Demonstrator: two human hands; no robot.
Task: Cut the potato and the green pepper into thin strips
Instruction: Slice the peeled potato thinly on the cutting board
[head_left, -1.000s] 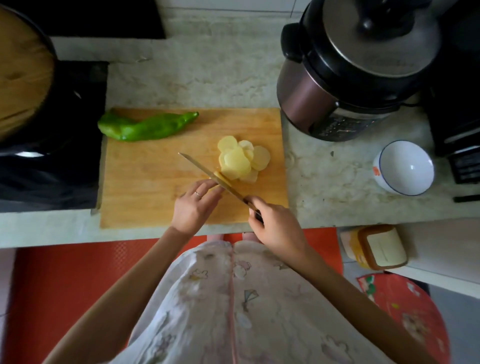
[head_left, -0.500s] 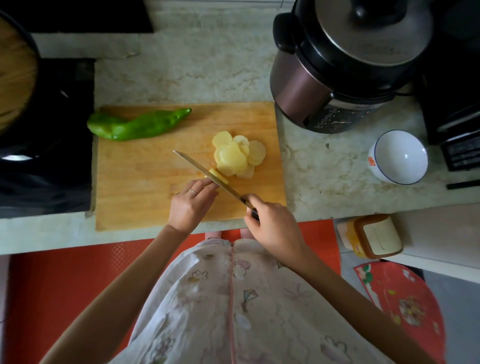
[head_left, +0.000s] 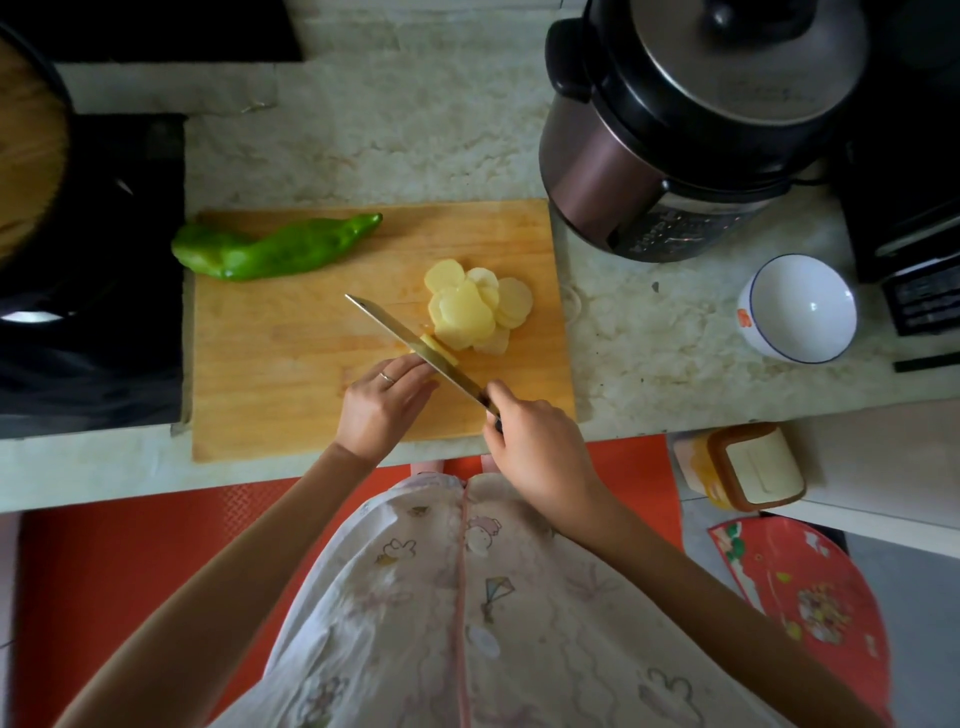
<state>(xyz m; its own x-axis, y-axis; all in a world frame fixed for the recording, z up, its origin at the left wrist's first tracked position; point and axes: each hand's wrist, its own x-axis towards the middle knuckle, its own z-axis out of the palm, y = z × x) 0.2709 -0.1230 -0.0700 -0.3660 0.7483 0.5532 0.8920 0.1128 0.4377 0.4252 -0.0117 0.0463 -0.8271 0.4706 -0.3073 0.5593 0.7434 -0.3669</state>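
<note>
Right hand wrapped tight round the knife handle; blade runs diagonally over the board, tip pointing far-left. My left hand curls onto the potato stub, fingertips against the blade. Stub near board centre, touching the fanned slices beyond it. Pepper whole, far-left board corner.

Left of the knife the cutting board lies bare; green pepper and pressure cooker crowd its far corners.
</note>
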